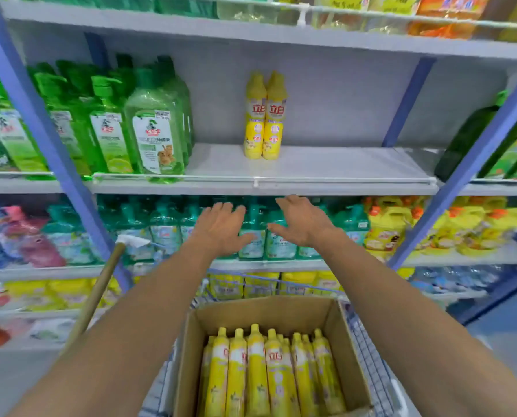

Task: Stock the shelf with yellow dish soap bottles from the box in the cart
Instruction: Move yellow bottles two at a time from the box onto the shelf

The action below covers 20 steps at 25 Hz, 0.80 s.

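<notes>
Closest to the viewer, at six o'clock, an open cardboard box (335, 332) sits in a wire shopping cart (368, 356). It is packed with yellow dish soap bottles (278, 371), caps pointing up and away, filling the box from side to side.

Two bare forearms reach up from the bottom corners toward the middle of the scene. The left hand (221, 228) is just left of centre, palm facing away, fingers spread wide and holding nothing. The right hand (300, 224) is just right of centre, also open with fingers spread and empty. The two hands are near each other but apart, hovering in front of a row of teal bottles (164, 227) on a lower shelf.

Just above the hands, toward twelve o'clock, runs a grey shelf (341, 164) with a white rail along its front edge. Two yellow bottles (266, 115) of the same kind stand upright on it, touching side by side, set toward the back. The board to their right is bare.

At ten o'clock on that shelf stands a group of green bottles (158, 130). At three o'clock, dark green bottles (467, 136) lean in the next bay. At four o'clock sit yellow jugs (386, 233) with orange caps. A wooden handle (97, 293) slants upward at eight o'clock. Blue uprights (34, 109) frame the bays.
</notes>
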### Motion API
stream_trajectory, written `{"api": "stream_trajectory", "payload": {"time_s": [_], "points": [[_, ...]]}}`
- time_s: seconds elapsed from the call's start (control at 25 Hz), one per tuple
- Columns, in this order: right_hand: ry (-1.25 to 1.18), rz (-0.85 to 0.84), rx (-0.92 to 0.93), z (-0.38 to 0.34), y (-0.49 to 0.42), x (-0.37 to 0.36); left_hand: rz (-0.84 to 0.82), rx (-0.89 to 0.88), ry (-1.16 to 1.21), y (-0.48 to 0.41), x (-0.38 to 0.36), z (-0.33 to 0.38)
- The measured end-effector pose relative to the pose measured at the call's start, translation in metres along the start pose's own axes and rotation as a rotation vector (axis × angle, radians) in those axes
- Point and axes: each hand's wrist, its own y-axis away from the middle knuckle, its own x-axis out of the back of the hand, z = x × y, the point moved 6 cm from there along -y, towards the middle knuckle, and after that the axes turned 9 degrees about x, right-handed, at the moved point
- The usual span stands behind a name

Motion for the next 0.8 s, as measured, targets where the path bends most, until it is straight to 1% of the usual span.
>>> {"api": "stream_trajectory", "payload": {"time_s": [0.12,0.28,0.36,0.56,0.64,0.8], "points": [[-0.031,-0.053,-0.055,0.0,0.025,-0.049,-0.072,-0.001,0.015,0.027,-0.044,0.006],[-0.095,-0.17,-0.091,-0.002,0.053,-0.129,-0.267,0.033,0.071,0.056,-0.126,0.013],[-0.12,-0.238,-0.108,-0.002,0.065,-0.17,-0.338,0.055,0.091,0.07,-0.167,0.015],[-0.208,-0.441,-0.126,0.001,0.088,-0.275,-0.554,0.147,0.108,0.102,-0.264,0.004],[-0.226,-0.507,-0.132,0.004,0.094,-0.313,-0.615,0.186,0.128,0.11,-0.3,-0.003],[-0.267,-0.573,-0.164,0.013,0.097,-0.368,-0.707,0.271,0.189,0.119,-0.358,-0.015]]}}
